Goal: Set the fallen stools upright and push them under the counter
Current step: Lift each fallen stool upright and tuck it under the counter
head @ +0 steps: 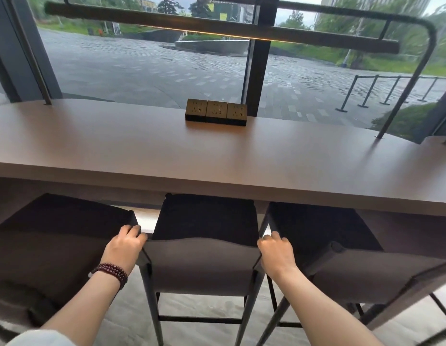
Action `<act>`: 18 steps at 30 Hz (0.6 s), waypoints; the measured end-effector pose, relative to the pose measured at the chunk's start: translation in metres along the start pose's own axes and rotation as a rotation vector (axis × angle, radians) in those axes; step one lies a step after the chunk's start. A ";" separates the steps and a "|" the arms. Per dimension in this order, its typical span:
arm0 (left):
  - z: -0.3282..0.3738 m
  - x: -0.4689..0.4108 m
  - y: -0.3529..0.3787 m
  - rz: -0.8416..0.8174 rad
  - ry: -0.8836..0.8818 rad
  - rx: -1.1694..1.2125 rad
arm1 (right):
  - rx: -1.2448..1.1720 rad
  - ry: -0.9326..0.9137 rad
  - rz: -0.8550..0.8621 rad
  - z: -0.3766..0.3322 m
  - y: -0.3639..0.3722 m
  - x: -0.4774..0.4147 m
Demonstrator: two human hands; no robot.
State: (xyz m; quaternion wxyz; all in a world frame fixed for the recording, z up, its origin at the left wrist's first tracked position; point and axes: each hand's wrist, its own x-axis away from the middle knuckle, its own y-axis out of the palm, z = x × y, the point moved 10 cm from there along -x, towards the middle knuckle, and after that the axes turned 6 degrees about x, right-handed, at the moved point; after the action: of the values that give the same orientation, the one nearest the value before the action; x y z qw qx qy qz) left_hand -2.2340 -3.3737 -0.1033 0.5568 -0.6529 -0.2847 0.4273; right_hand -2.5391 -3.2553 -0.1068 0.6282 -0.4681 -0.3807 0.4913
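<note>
Gripping the middle stool [204, 265] by its low backrest, the person has the left hand [124, 243] curled over the backrest's top left corner and the right hand [275, 249] curled over the top right corner, fingers wrapped over the edge on both sides. A beaded bracelet [112, 270] sits on the left wrist. This stool stands upright on all its legs, facing the counter [142, 151], with the far edge of its dark seat just under the counter's front lip; most of the seat shows in front of the lip, so it looks only partly pushed in. The left stool [57, 236] and the right stool [324, 231] stand upright on either side, close beside the middle one, their seats likewise reaching the counter's edge. No stool lies on its side anywhere in view, so the righting part of the task appears done for these three. What seems left is the final shove: sliding the middle stool forward until it is tucked in as deep as it will go, and perhaps nudging its neighbours to match. Whether other stools lie fallen beyond the edges of the view cannot be told. On the counter top, a block of power sockets [216, 112] sits near the window, well apart from the hands
</note>
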 end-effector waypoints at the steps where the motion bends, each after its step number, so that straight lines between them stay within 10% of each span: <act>1: 0.001 -0.005 0.000 -0.020 -0.004 -0.005 | -0.004 0.005 -0.008 0.002 0.001 -0.001; 18: -0.013 0.002 0.004 -0.171 -0.060 0.052 | -0.017 0.033 -0.009 0.004 -0.002 0.004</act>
State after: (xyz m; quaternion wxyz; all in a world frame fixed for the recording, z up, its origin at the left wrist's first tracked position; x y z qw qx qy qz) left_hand -2.2217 -3.3791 -0.1076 0.5991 -0.5985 -0.3451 0.4048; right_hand -2.5416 -3.2503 -0.1038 0.6325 -0.4799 -0.3764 0.4774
